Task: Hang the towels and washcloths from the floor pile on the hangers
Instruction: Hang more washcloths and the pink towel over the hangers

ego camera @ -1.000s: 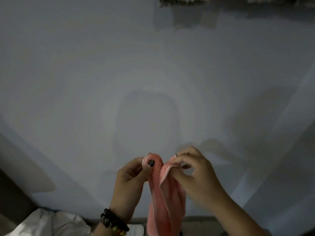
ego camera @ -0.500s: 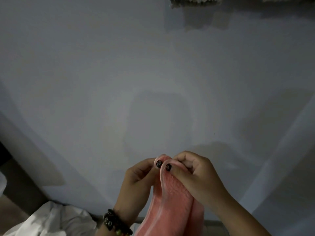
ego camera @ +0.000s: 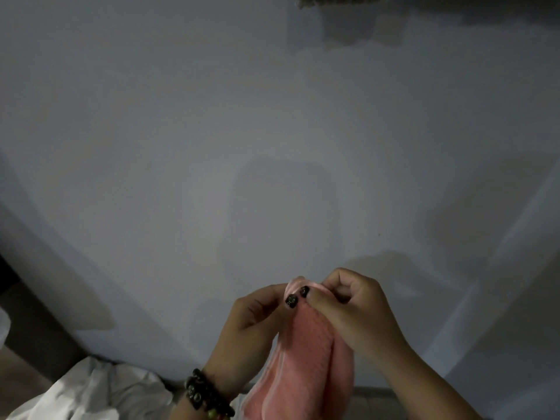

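A pink ribbed towel (ego camera: 306, 362) hangs down in front of me, held up by its top edge. My left hand (ego camera: 248, 322) pinches that edge from the left, a dark bead bracelet on its wrist. My right hand (ego camera: 354, 307) pinches the same edge from the right, thumb tips almost touching. At the very top of the view hangs the fringed lower edge of a pale towel (ego camera: 339, 0). No hanger is visible.
A plain grey-white wall (ego camera: 212, 147) fills most of the view. White cloth (ego camera: 100, 395) lies in a heap on the floor at the lower left. A dark strip of floor and wall base runs along the left edge.
My two hands have come together at the pink towel's top edge, and the towel has spread wider below them. The view has shifted slightly upward and left.
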